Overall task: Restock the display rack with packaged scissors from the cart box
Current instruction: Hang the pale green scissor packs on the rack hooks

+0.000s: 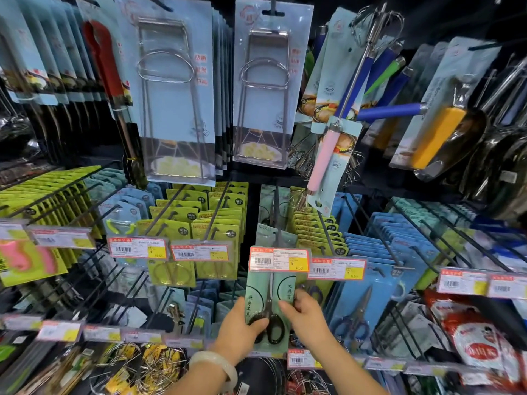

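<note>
A pale green card of black-handled scissors (281, 289) hangs upright at the front of a rack hook, just under a red and yellow price tag (279, 260). My left hand (241, 327) grips the pack's lower left edge, thumb across the scissor handles. My right hand (305, 315) pinches its right edge, fingers curled round the card. More green packs (266, 238) sit further back on the same hook (277, 218). The cart box is out of view.
Neighbouring hooks carry yellow-green packs (216, 232) on the left and blue scissor packs (368, 297) on the right. Large packs of wire tongs (176, 89) and whisks (339, 118) hang overhead. A lower row of hooks and price tags (299, 359) runs below my hands.
</note>
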Action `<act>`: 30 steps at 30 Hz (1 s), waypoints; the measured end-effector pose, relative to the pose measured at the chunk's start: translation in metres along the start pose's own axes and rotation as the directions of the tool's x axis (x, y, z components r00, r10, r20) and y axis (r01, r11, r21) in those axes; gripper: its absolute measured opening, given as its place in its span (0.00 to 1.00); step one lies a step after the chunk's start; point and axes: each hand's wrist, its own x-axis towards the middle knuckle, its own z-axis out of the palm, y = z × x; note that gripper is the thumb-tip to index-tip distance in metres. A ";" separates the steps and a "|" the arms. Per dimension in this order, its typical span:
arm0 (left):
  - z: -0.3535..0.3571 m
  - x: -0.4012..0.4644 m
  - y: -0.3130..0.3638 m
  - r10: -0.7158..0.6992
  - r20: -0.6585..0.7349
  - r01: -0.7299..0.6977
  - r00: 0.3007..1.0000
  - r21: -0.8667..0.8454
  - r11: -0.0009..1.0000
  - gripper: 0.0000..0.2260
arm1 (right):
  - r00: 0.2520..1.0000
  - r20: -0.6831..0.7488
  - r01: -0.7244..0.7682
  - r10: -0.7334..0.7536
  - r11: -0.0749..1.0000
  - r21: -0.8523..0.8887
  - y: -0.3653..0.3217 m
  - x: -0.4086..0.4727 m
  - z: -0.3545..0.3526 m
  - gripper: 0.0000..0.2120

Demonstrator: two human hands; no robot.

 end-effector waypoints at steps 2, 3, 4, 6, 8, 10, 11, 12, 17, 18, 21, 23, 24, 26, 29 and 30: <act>0.002 0.002 -0.002 -0.007 0.013 0.007 1.000 0.012 1.000 0.14 | 1.000 -0.007 -0.017 0.017 1.000 -0.015 0.003 0.001 0.001 0.08; 0.004 0.004 -0.004 -0.006 0.017 0.005 1.000 0.023 1.000 0.15 | 1.000 -0.016 -0.026 0.025 1.000 -0.013 0.004 0.002 0.001 0.08; 0.005 0.005 -0.005 -0.006 0.019 0.005 1.000 0.035 0.999 0.16 | 0.999 -0.025 -0.030 0.029 1.000 -0.011 0.007 0.003 0.001 0.07; 0.007 0.007 -0.004 -0.001 0.015 0.001 1.000 0.051 0.999 0.16 | 0.998 -0.056 -0.042 0.040 0.998 -0.040 0.009 0.005 0.004 0.12; 0.008 0.010 -0.004 0.009 0.022 -0.011 1.000 0.064 0.998 0.17 | 0.995 -0.089 -0.059 0.055 0.997 -0.045 0.013 0.007 0.005 0.18; 0.007 0.014 -0.002 0.024 0.038 -0.025 0.999 0.048 0.999 0.17 | 0.992 -0.120 -0.043 0.037 0.998 -0.050 0.011 0.009 0.004 0.11; 0.006 0.016 -0.001 0.031 0.048 -0.032 0.998 0.020 0.999 0.16 | 0.991 -0.132 -0.032 0.026 0.998 -0.047 0.007 0.008 0.003 0.05; 0.005 0.018 0.000 0.039 0.061 -0.039 0.997 -0.002 0.999 0.16 | 0.989 -0.145 -0.019 0.015 0.999 -0.030 0.005 0.009 0.002 0.04; 0.001 0.027 -0.001 0.030 0.089 -0.029 0.996 -0.019 0.999 0.19 | 0.991 -0.132 -0.040 0.029 0.996 -0.079 0.008 0.021 0.006 0.09; 0.001 0.031 -0.001 0.027 0.082 -0.025 0.996 -0.021 0.999 0.19 | 0.987 -0.151 -0.078 0.062 0.992 -0.099 0.009 0.024 0.009 0.14; 0.000 0.044 0.002 0.026 0.074 -0.025 0.997 -0.008 1.000 0.18 | 0.973 -0.198 -0.153 0.121 0.976 -0.157 0.005 0.038 0.013 0.09; -0.001 0.055 0.002 0.016 0.056 -0.018 0.998 0.024 1.000 0.18 | 0.974 -0.177 -0.191 0.143 0.936 -0.296 0.001 0.047 0.012 0.09; -0.001 0.059 0.000 -0.003 0.038 0.001 0.999 0.039 0.999 0.19 | 0.974 -0.166 -0.203 0.152 0.911 -0.360 0.000 0.048 0.013 0.10; 0.001 0.063 -0.008 -0.063 0.011 0.061 0.998 0.122 0.991 0.24 | 0.972 -0.169 -0.218 0.163 0.893 -0.393 0.002 0.047 0.013 0.12; 0.017 0.049 -0.015 -0.181 0.107 0.114 0.978 0.453 0.884 0.30 | 0.962 -0.172 -0.260 0.214 0.912 -0.319 0.012 0.029 0.002 0.14; 0.026 0.041 -0.015 -0.188 0.177 0.063 0.966 0.546 0.836 0.32 | 0.962 -0.142 -0.271 0.235 0.888 -0.371 0.013 0.019 -0.004 0.15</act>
